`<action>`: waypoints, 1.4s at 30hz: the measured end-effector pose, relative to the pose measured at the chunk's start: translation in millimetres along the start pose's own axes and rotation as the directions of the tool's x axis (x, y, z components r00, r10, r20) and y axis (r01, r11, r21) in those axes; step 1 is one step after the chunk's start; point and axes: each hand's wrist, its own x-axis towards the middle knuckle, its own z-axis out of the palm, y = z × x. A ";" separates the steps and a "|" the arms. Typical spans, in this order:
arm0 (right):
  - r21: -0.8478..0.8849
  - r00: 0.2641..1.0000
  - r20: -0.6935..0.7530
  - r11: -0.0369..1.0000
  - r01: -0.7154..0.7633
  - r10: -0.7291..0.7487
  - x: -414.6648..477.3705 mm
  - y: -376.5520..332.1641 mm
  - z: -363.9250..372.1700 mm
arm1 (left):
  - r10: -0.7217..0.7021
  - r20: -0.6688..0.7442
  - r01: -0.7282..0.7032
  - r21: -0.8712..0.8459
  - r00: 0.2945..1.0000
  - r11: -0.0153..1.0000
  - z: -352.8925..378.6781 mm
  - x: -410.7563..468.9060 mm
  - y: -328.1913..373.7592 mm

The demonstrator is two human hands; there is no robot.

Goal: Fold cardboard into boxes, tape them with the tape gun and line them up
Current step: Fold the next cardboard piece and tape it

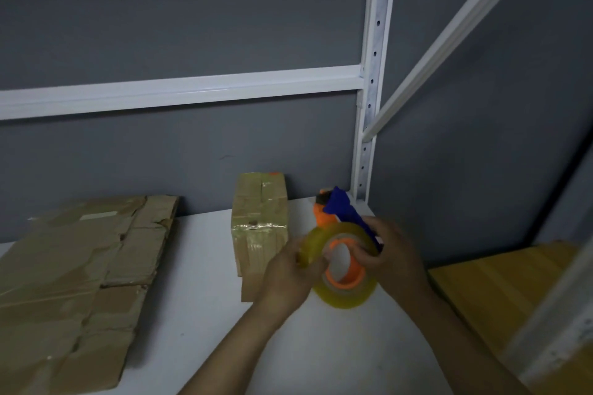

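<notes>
Cardboard (73, 272) lies left of box (261, 228) — tape gun (338, 212) seemingly just right.

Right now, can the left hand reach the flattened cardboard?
Probably, once the left hand lets go of the tape roll. The taped box lies partly between it and the flattened cardboard, but bare table in front leaves a way round.

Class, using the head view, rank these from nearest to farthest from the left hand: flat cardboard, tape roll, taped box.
1. Tape roll, gripped by the left hand, right of centre.
2. Taped box, just behind the hand, centre.
3. Flat cardboard, far left.
</notes>
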 end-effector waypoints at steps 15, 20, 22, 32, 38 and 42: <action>0.148 0.943 0.231 0.967 0.208 -0.238 15.6 -34.9 9.3 | -0.120 -0.219 0.020 -0.411 0.968 0.911 -55.2 -2.8 44.5; 0.054 0.922 0.269 0.960 0.274 -0.279 28.0 -30.5 11.3 | -0.223 -0.193 0.116 -0.450 0.956 0.886 -67.7 10.4 34.2; 0.022 0.913 0.297 0.958 0.286 -0.280 32.8 -29.6 11.3 | -0.246 -0.250 0.120 -0.431 0.937 0.895 -67.1 14.7 29.1; -0.221 0.915 0.347 0.930 0.294 -0.207 56.9 -28.3 -13.0 | -0.350 -0.414 0.157 -0.432 0.841 0.888 -102.7 28.4 1.8; -0.427 0.864 0.466 0.806 0.409 -0.192 79.8 -53.2 -6.2 | -0.436 -0.391 0.204 -0.509 0.811 0.836 -113.5 40.8 -24.6; -0.518 0.828 0.507 0.683 0.514 -0.239 92.5 -65.7 3.7 | -0.455 -0.376 0.255 -0.472 0.808 0.844 -115.9 51.0 -45.1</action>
